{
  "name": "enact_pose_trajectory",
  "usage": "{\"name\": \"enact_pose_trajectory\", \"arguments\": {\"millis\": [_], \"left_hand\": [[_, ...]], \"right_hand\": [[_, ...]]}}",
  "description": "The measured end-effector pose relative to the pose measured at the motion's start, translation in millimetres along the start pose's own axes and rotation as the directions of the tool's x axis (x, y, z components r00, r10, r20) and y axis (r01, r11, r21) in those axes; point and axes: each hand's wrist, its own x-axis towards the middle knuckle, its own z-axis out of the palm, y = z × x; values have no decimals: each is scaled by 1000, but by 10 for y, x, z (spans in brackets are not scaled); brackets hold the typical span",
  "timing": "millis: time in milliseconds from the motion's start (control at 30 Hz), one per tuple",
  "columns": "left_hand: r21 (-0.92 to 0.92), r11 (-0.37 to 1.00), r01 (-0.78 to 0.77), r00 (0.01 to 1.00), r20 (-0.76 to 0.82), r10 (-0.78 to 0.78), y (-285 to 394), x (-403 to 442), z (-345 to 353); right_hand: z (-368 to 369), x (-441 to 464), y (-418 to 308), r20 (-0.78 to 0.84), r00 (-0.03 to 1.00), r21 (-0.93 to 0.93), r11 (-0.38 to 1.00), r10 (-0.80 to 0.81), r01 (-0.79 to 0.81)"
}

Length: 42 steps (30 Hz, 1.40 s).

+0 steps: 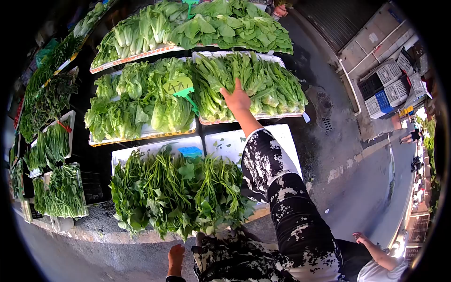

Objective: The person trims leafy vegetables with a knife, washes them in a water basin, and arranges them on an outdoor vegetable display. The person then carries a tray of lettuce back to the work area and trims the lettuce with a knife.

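My right hand [237, 100] reaches over the long-leaved green lettuce [277, 89] in the middle right white foam box. Its thumb and one finger point apart, with nothing visible between them; the other fingers are hard to make out. Low in the view, my left hand [176, 256] hangs loosely beside my body, below the leafy stems [164, 192] of the front box, with nothing visible in it. Left of my right hand lies a box of curly lettuce [127, 113] with a green price sign [178, 86] standing in it.
More leafy greens [211, 30] fill the back box. Bundled greens [61, 190] stand at the left. A blue object [190, 152] lies in the front box. Plastic crates [387, 82] are stacked at the right. Another person's arm [378, 254] shows at bottom right.
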Motion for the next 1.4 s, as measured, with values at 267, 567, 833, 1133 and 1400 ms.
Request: {"name": "enact_pose_trajectory", "arguments": {"millis": [267, 567, 833, 1133, 1400], "left_hand": [[-38, 999, 26, 997, -70, -28, 20, -268, 410], [63, 998, 28, 999, 26, -30, 128, -354, 886], [-65, 998, 20, 1000, 0, -20, 332, -492, 969], [17, 999, 43, 999, -29, -42, 538, -581, 1138], [-50, 997, 63, 995, -77, -66, 387, -609, 1165]], "right_hand": [[90, 280, 203, 0, 999, 623, 781, -55, 43], [-537, 833, 984, 570, 820, 777, -294, -48, -557], [-433, 770, 1537, 477, 839, 860, 58, 263, -507], [-188, -104, 934, -254, 951, 383, 884, -178, 268], [-11, -31, 784, -99, 923, 264, 885, -372, 385]]}}
